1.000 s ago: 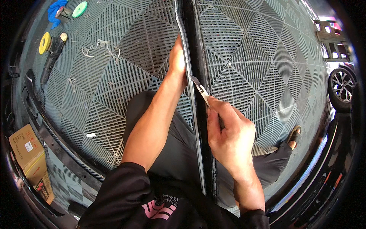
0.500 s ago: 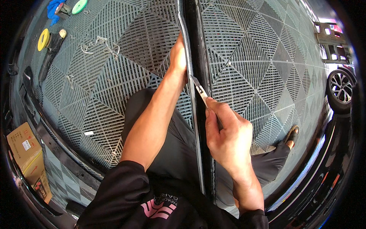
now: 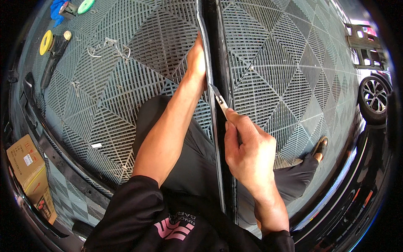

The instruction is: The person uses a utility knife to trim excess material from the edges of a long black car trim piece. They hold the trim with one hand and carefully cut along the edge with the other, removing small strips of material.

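A long, narrow black strip point(image 3: 213, 50) with a pale edge runs from my lap straight away across the grey grid floor. My left hand point(image 3: 196, 59) grips its left edge further out, fingers wrapped around it. My right hand point(image 3: 247, 147) is closed on a small utility knife point(image 3: 219, 100), whose blade tip touches the strip's left edge just below my left hand. My dark trousers lie beneath the near part of the strip.
Grey plastic grid floor tiles point(image 3: 285, 63) spread all around. Pale cut shavings point(image 3: 110, 47) lie at upper left beside a polisher with a yellow pad point(image 3: 49, 46). A cardboard box point(image 3: 30, 176) sits lower left. A car wheel point(image 3: 374, 98) shows at right.
My left hand has slid a little further out along the strip, and the knife has followed it up the edge.
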Tool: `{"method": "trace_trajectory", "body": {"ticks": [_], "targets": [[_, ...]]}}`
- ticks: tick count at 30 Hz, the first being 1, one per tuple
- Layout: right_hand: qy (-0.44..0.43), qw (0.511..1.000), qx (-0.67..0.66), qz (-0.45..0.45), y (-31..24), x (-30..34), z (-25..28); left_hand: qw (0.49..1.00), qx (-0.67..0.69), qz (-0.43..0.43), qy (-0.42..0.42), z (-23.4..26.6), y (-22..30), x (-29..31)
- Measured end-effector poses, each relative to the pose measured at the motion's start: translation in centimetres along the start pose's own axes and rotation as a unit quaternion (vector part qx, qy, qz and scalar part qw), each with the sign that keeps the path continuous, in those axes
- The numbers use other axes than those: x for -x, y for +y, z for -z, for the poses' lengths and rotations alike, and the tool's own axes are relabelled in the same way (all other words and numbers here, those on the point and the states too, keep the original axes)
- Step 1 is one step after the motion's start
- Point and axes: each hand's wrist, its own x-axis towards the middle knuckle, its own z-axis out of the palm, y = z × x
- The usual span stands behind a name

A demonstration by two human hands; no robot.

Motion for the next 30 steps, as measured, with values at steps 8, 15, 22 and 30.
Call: {"method": "trace_trajectory", "body": {"ticks": [8,15,22,30], "targets": [[0.023,1.0,0.017,0.013,0.1,0.8,-0.6,1.0,-0.015,-0.014,0.009,0.1,0.0,-0.1],[0.024,1.0,0.009,0.007,0.1,1.1,-0.7,1.0,0.021,-0.014,-0.016,0.4,-0.1,-0.1],[0.026,1.0,0.008,0.009,0.2,2.0,-0.7,1.0,-0.017,0.007,0.0,0.1,0.2,0.2],[0.012,1.0,-0.003,-0.005,0.0,2.7,-0.5,1.0,-0.022,-0.02,0.004,0.0,0.1,0.1]]}}
